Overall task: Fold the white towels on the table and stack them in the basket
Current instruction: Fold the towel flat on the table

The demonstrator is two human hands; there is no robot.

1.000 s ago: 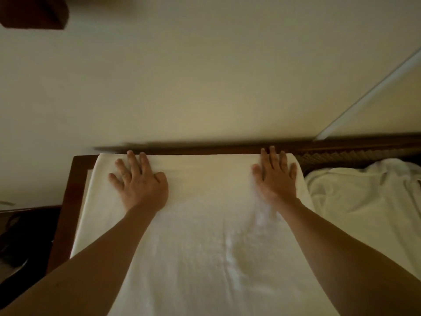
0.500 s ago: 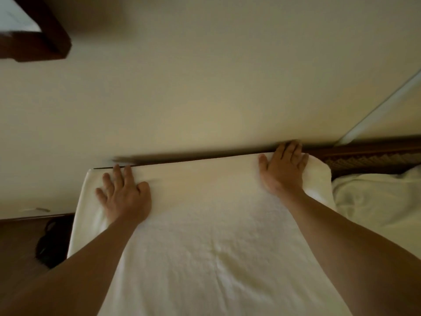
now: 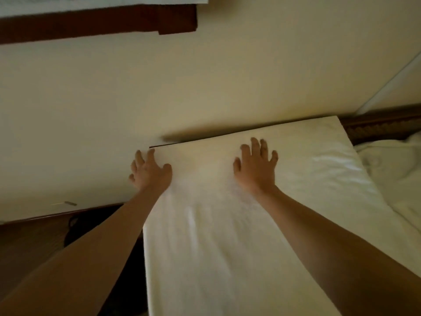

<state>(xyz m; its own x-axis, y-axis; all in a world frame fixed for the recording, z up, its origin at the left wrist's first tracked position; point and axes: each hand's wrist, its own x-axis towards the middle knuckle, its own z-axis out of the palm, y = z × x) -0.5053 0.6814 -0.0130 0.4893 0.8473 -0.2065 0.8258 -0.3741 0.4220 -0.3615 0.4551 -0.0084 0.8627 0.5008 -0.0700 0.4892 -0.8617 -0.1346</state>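
White towel (image 3: 227, 236) spread flat over the desk, its far edge against the wall (image 3: 205, 87). Left hand (image 3: 150, 176) rests at the towel's far left corner, fingers spread and straight. Right hand (image 3: 255, 169) lies palm-down on the towel's far middle, fingers splayed. Crumpled white towels (image 3: 396, 169) lie just beside, to the right.

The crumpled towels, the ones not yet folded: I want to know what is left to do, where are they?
In the head view the crumpled towels lie at the far right, beside the spread towel that both hands press.
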